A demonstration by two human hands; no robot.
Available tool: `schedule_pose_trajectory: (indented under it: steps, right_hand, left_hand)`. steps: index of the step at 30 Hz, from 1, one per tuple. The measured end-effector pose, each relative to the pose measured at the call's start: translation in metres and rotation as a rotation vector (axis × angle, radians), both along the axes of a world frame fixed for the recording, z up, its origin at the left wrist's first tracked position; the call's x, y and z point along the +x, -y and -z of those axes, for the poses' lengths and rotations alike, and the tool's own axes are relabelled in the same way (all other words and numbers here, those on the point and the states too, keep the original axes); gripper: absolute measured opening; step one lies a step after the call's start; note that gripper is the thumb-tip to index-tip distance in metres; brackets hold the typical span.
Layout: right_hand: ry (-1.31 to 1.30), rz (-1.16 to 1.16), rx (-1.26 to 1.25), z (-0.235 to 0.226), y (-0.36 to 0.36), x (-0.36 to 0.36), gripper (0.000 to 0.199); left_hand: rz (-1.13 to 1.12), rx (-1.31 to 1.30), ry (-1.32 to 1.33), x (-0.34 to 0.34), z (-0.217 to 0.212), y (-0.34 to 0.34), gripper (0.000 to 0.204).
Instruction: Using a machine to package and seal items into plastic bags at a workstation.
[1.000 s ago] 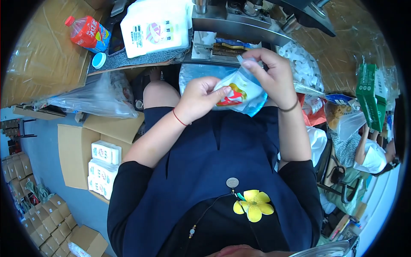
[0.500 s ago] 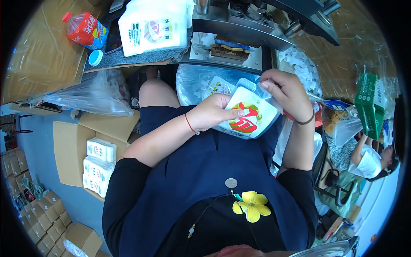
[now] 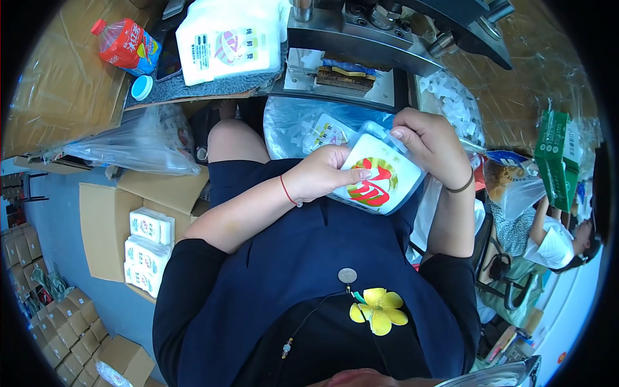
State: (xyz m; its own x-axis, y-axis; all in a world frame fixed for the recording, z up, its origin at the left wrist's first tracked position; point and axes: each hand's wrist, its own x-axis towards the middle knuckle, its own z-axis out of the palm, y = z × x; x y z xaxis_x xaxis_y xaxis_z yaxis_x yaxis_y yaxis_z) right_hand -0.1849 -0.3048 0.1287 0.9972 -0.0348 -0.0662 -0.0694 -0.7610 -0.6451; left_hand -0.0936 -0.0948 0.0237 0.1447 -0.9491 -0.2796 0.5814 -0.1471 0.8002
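From my distance I see the left hand (image 3: 320, 171) grasping the white printed pouch (image 3: 387, 171), while the right hand (image 3: 431, 145) is pinching its clear upper edge.

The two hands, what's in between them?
A white packet with a red picture. In the head view, the left hand grips its side, thumb on the front, and the right hand is at its clear top edge.
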Motion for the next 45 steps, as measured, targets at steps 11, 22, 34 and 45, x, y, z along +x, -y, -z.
schedule_pose_trajectory:
  steps: [11,22,34,45]
  right_hand:
    - [0.228,0.203,0.057,0.014,-0.007,0.000,0.017]
    - [0.272,0.279,-0.571,0.020,0.047,-0.011,0.026]
    - [-0.157,0.371,-0.686,0.041,0.098,-0.017,0.024]
    - [0.074,0.354,-0.526,0.048,0.107,-0.045,0.006]
  left_hand:
    - [-0.090,-0.041,0.163,-0.001,0.004,-0.001,0.026]
    - [-0.002,-0.046,-0.090,0.003,0.008,-0.002,0.032]
    - [-0.279,0.044,-0.105,0.081,-0.002,0.016,0.036]
    - [-0.356,0.242,2.190,0.138,0.015,-0.073,0.040]
